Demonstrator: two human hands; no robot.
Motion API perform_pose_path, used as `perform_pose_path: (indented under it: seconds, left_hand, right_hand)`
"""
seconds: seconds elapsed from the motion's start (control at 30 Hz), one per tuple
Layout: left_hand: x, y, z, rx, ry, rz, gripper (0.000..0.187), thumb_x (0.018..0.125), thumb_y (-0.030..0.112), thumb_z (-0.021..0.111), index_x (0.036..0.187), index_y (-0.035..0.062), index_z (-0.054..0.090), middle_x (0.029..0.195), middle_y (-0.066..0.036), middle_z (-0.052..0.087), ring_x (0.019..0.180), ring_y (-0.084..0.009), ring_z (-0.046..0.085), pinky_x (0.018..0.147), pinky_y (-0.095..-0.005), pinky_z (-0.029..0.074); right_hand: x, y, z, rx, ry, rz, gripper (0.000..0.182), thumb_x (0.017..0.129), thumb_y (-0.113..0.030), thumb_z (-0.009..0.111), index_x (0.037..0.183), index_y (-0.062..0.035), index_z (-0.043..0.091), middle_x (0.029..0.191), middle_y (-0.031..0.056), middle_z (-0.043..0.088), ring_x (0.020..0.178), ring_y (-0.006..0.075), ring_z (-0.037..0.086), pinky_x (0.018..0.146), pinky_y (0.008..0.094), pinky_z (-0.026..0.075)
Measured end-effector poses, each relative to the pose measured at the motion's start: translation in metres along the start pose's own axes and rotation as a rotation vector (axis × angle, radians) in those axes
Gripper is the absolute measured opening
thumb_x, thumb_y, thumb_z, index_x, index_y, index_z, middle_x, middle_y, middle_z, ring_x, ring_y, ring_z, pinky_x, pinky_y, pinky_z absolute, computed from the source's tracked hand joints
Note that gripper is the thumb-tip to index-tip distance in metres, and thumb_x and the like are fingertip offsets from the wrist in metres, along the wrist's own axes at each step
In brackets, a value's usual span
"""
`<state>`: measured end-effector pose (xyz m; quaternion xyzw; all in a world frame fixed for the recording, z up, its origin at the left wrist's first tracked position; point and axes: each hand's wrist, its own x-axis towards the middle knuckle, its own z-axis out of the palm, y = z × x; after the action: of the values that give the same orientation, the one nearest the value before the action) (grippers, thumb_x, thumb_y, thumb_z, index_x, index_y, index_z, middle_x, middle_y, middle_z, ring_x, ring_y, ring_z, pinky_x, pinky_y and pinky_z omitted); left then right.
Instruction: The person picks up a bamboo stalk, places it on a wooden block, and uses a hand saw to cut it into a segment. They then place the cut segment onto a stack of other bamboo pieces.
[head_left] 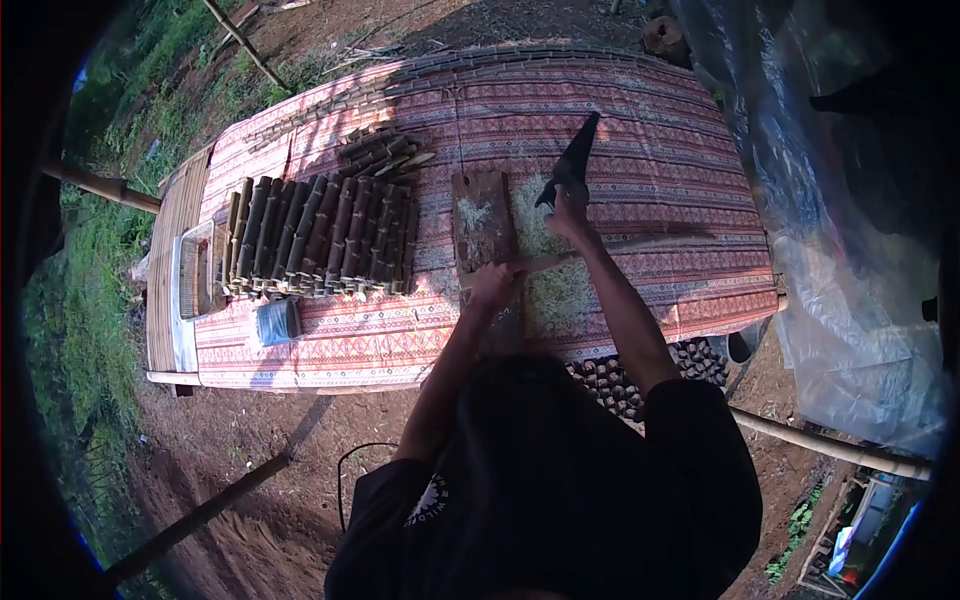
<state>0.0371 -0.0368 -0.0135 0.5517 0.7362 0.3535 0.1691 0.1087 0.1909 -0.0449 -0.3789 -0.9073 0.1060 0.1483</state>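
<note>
My left hand (pixel 492 287) is closed around a machete-like tool's or stick's near end, over a dark wooden board (pixel 487 215); the exact item is hard to make out. A pale, long piece (pixel 550 262) extends rightward from that hand. My right hand (pixel 568 212) is wrapped round the handle of a dark saw-shaped tool (pixel 577 150), which points up and away across the patterned cloth. Pale green shavings (pixel 555 290) lie scattered on the cloth beside the board.
Cut dark stalks (pixel 320 232) are stacked on the patterned cloth (pixel 380 335) at left, near a wire basket (pixel 203 268) and a blue packet (pixel 277 322). Long stalks (pixel 500 62) lie along the far edge. Plastic sheeting (pixel 800 200) hangs at right, with a bamboo pole (pixel 830 445) below.
</note>
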Motion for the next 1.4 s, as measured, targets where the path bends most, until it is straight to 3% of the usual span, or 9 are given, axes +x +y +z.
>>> perform_pose_path:
  seconds: [0.07, 0.13, 0.17, 0.23, 0.37, 0.7, 0.8, 1.2, 1.4]
  left_hand:
    - [-0.001, 0.001, 0.001, -0.020, -0.017, -0.041, 0.025, 0.081, 0.022, 0.066, 0.106, 0.0218, 0.069, 0.097, -0.009, 0.070, 0.083, -0.0315, 0.068, 0.071, -0.0412, 0.055]
    - [0.000, 0.001, 0.000, -0.011, -0.017, -0.034, 0.025, 0.081, 0.021, 0.067, 0.106, 0.0216, 0.069, 0.098, -0.009, 0.070, 0.083, -0.0312, 0.068, 0.071, -0.0408, 0.055]
    - [-0.001, 0.002, -0.001, -0.003, -0.016, -0.031, 0.025, 0.081, 0.021, 0.067, 0.106, 0.0214, 0.069, 0.098, -0.009, 0.070, 0.084, -0.0309, 0.068, 0.071, -0.0403, 0.055]
    - [-0.002, 0.003, -0.001, -0.017, -0.019, -0.034, 0.025, 0.081, 0.020, 0.067, 0.106, 0.0215, 0.069, 0.099, -0.009, 0.069, 0.085, -0.0306, 0.068, 0.071, -0.0400, 0.055]
    - [-0.001, 0.000, 0.001, -0.077, 0.084, 0.069, 0.024, 0.081, 0.021, 0.065, 0.105, 0.0216, 0.069, 0.097, -0.009, 0.069, 0.081, -0.0323, 0.068, 0.068, -0.0427, 0.056]
    - [0.000, -0.007, 0.002, 0.010, 0.024, 0.083, 0.030, 0.080, 0.021, 0.066, 0.110, 0.0242, 0.068, 0.109, -0.006, 0.068, 0.086, -0.0315, 0.068, 0.072, -0.0409, 0.056]
    - [-0.001, -0.012, 0.002, 0.005, 0.026, 0.107, 0.031, 0.080, 0.023, 0.066, 0.111, 0.0263, 0.068, 0.109, -0.004, 0.068, 0.087, -0.0310, 0.068, 0.073, -0.0404, 0.056]
    - [-0.001, -0.014, 0.005, 0.071, -0.028, 0.015, 0.033, 0.080, 0.022, 0.066, 0.113, 0.0293, 0.066, 0.106, -0.006, 0.069, 0.086, -0.0315, 0.068, 0.073, -0.0410, 0.056]
    - [0.025, -0.020, -0.042, 0.113, 0.233, -0.008, 0.032, 0.083, 0.013, 0.061, 0.114, 0.0163, 0.065, 0.109, -0.012, 0.066, 0.100, -0.0357, 0.059, 0.082, -0.0441, 0.052]
  right_hand:
    - [-0.001, -0.008, -0.031, 0.036, 0.122, 0.021, 0.050, 0.070, -0.023, 0.075, 0.107, 0.0011, 0.050, 0.085, 0.0149, 0.060, 0.087, 0.0334, 0.061, 0.080, 0.0413, 0.047]
    - [-0.015, -0.020, -0.078, 0.664, 0.138, 0.410, 0.051, 0.076, -0.036, 0.074, 0.105, 0.0006, 0.054, 0.081, 0.0122, 0.062, 0.070, 0.0294, 0.062, 0.064, 0.0389, 0.047]
    - [-0.025, -0.015, -0.081, 0.666, 0.139, 0.419, 0.051, 0.076, -0.036, 0.074, 0.105, 0.0006, 0.054, 0.081, 0.0122, 0.062, 0.070, 0.0294, 0.062, 0.064, 0.0389, 0.047]
    - [-0.048, -0.005, -0.085, 1.198, 0.462, 0.721, 0.043, 0.082, -0.045, 0.070, 0.080, -0.0032, 0.059, 0.064, 0.0015, 0.054, 0.051, 0.0145, 0.051, 0.049, 0.0308, 0.039]
    - [-0.137, -0.019, -0.086, 1.323, 0.517, 0.777, 0.046, 0.088, -0.043, 0.065, 0.059, -0.0108, 0.048, 0.055, -0.0069, 0.041, 0.048, 0.0050, 0.039, 0.044, 0.0236, 0.029]
    - [-0.233, -0.054, -0.052, 1.416, 0.420, 0.758, 0.046, 0.096, -0.030, 0.054, 0.057, -0.0103, 0.039, 0.055, -0.0073, 0.036, 0.048, 0.0031, 0.034, 0.044, 0.0236, 0.025]
    - [-0.237, -0.056, -0.052, 1.354, 0.401, 0.744, 0.049, 0.096, -0.036, 0.053, 0.058, -0.0118, 0.035, 0.053, -0.0062, 0.031, 0.046, 0.0055, 0.031, 0.044, 0.0248, 0.023]
    - [-0.278, -0.037, -0.066, 1.246, 0.322, 0.601, 0.052, 0.097, -0.035, 0.051, 0.053, -0.0098, 0.037, 0.048, -0.0051, 0.032, 0.042, 0.0048, 0.030, 0.041, 0.0256, 0.020]
    - [-0.273, -0.037, -0.061, 1.200, 0.378, 0.619, 0.053, 0.097, -0.035, 0.051, 0.053, -0.0094, 0.039, 0.048, -0.0051, 0.033, 0.043, 0.0046, 0.032, 0.042, 0.0258, 0.021]
